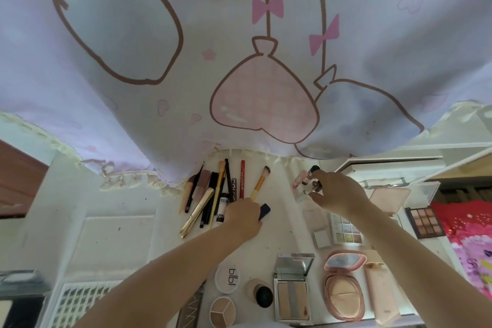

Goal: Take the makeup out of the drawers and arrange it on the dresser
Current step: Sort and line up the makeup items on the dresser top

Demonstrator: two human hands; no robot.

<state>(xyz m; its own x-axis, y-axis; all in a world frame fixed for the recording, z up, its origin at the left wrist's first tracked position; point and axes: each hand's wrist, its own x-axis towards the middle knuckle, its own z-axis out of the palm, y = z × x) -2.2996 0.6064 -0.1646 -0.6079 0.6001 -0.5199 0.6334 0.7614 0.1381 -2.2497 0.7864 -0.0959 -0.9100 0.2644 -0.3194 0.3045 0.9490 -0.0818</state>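
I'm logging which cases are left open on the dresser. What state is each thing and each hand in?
Left hand: grips a dark blue item.
Right hand: fingers on small tubes.
Pink cushion compact: open.
Silver compact: open, mirror up.
Brown eyeshadow palette: open.
Round trio palette: pans uncovered.
Brushes and pencils: lying flat, side by side.

I am looking down into a home bedroom, at a white dressing surface [119,242] laid out with makeup: brushes and pencils [213,194] in a row, open eyeshadow palettes [425,222], powder compacts [343,290]. A pastel curtain [239,48] printed with hearts and pink bows hangs over the back, and red and pink patterned bedding [468,231] shows at the right edge
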